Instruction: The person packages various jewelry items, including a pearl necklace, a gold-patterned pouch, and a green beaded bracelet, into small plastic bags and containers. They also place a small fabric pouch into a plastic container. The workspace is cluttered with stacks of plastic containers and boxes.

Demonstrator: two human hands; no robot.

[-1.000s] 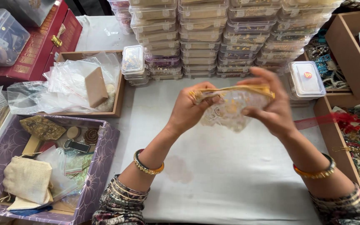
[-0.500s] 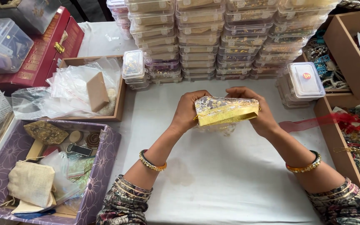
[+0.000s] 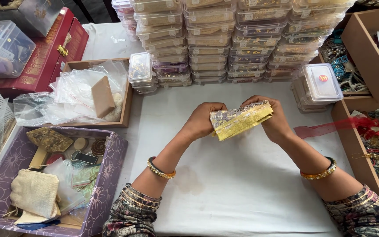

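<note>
Both my hands hold a small gold and lilac brocade pouch [image 3: 241, 120] above the white table [image 3: 224, 184]. My left hand [image 3: 202, 120] grips its left end, and my right hand [image 3: 274, 118] grips its right end with fingers curled over the top edge. The pouch looks folded flat and tilts up slightly toward the right. Bangles circle both wrists.
Stacks of clear plastic boxes [image 3: 224, 39] line the back of the table, with smaller stacks [image 3: 319, 85] at the right. A purple tray [image 3: 44, 180] with pouches sits at front left, a wooden tray [image 3: 91, 94] of plastic bags behind it. Wooden boxes [image 3: 373, 145] of jewellery stand right.
The pouch, held open and stretched between my hands a second ago, has been folded flat and lowered a little toward me. Both hands have kept hold of it.
</note>
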